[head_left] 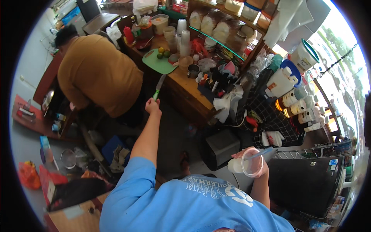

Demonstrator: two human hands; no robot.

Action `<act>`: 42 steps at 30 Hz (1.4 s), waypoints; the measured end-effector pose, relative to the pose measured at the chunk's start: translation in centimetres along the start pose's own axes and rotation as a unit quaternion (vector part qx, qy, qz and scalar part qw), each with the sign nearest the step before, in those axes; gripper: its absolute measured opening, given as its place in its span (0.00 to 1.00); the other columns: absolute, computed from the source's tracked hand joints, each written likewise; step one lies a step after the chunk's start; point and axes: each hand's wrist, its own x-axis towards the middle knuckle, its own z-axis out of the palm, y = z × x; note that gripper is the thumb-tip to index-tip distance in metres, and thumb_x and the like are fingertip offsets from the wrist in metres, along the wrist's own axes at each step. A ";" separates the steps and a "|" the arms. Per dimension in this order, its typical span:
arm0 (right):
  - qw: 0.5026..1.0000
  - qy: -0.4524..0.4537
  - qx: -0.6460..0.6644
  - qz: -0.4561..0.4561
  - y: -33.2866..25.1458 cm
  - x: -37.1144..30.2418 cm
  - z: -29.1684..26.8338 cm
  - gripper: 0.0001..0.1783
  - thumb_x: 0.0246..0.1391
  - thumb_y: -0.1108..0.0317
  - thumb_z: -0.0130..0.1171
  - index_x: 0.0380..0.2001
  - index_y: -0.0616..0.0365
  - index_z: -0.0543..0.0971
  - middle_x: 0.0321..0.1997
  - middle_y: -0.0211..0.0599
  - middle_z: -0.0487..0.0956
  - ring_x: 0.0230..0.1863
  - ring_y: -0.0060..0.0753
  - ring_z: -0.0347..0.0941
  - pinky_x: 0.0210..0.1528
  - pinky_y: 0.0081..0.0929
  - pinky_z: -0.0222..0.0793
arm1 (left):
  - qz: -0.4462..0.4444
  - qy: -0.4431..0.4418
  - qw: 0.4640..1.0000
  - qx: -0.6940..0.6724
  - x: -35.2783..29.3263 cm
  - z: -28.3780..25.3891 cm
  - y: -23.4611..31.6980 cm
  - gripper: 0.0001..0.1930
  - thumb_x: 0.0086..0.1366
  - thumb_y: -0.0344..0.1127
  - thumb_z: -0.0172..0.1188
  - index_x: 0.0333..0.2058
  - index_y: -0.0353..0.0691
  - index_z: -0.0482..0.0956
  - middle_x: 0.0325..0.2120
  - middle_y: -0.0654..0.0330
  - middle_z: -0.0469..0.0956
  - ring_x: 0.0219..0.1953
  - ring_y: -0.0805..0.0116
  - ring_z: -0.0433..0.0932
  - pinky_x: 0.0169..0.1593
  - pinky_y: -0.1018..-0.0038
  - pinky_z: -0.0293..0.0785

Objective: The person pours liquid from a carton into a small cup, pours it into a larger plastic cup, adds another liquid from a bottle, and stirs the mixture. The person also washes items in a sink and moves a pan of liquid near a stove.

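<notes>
My left hand (pixel 153 105) stretches forward, closed round the green handle of a knife (pixel 160 83). The knife's blade points away from me, beside the near edge of a green cutting board (pixel 156 64) on the wooden counter. Several green and yellowish citrus fruits (pixel 164 53) lie on that board. At my right side, my right hand (pixel 264 169) is wrapped round a clear plastic cup (pixel 253 164), its mouth tipped toward me. A bluish, translucent stick-like utensil (pixel 261 153) crosses the cup's rim; whether it is a straw or a spoon I cannot tell. Something whitish shows at the cup's lower end.
A person in a brown shirt (pixel 98 73) bends over at the left. Stacked plastic cups (pixel 185 42), a red squeeze bottle (pixel 128 34) and containers crowd the wooden counter (pixel 189 91). Bottles (pixel 293 108) stand at right, above a black appliance (pixel 305 185). A dark bin (pixel 222 147) stands ahead.
</notes>
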 end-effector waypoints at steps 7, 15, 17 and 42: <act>0.992 0.127 0.002 0.012 -0.3 1.8 2.6 0.50 0.18 0.56 0.86 0.48 0.71 0.76 0.49 0.58 0.80 0.56 0.58 0.77 0.67 0.61 0.63 | 0.040 0.035 0.993 0.107 11.8 9.6 -2.8 0.05 0.70 0.31 0.61 0.39 0.34 0.79 0.30 0.56 0.81 0.22 0.69 0.80 0.23 0.76 0.79; 0.974 0.227 0.000 -0.007 0.2 1.2 4.3 0.45 0.20 0.66 0.82 0.49 0.68 0.76 0.49 0.54 0.81 0.59 0.55 0.76 0.69 0.62 0.61 | -0.029 -0.034 0.982 0.185 17.8 16.3 -5.9 0.09 0.70 0.35 0.60 0.42 0.35 0.79 0.29 0.54 0.81 0.21 0.67 0.81 0.22 0.75 0.78; 0.973 0.231 0.005 -0.006 0.4 1.3 4.4 0.46 0.19 0.66 0.82 0.49 0.68 0.76 0.50 0.54 0.81 0.59 0.54 0.76 0.69 0.62 0.61 | -0.020 -0.068 0.963 0.260 19.1 16.9 -5.3 0.15 0.72 0.41 0.58 0.48 0.36 0.77 0.32 0.54 0.82 0.24 0.68 0.82 0.23 0.75 0.79; 0.923 0.046 -0.371 0.091 6.3 4.3 2.7 0.58 0.31 0.63 0.84 0.67 0.60 0.65 0.62 0.37 0.74 0.65 0.35 0.69 0.70 0.38 0.62 | 0.345 -0.836 0.358 0.234 -37.1 8.5 10.9 0.16 0.57 0.38 0.72 0.44 0.43 0.87 0.46 0.56 0.84 0.55 0.54 0.78 0.63 0.58 0.68</act>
